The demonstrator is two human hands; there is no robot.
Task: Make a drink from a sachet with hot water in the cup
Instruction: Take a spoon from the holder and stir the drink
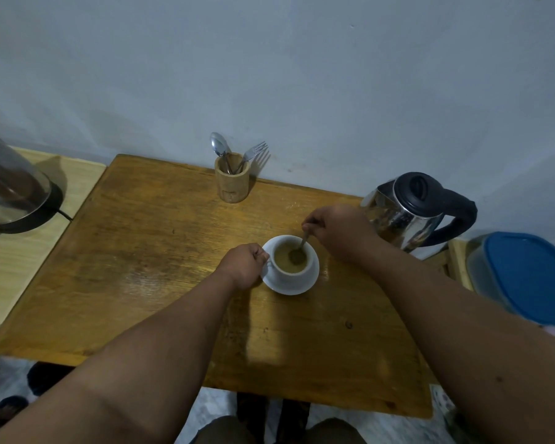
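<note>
A white cup (293,273) full of light brown drink stands on a white saucer (302,286) in the middle of the wooden table (141,251). My left hand (242,265) grips the cup's handle on its left side. My right hand (334,230) hovers just behind and to the right of the cup, pinching the stem of a spoon (298,251) whose bowl is dipped in the drink. A steel kettle (407,213) with a black lid and handle stands at the table's back right, close behind my right hand. No sachet is in view.
A wooden holder (232,182) with a spoon and a fork stands at the back edge by the wall. A second kettle-like appliance (13,193) sits on a pale table at left. A blue-lidded plastic container (526,277) sits at right.
</note>
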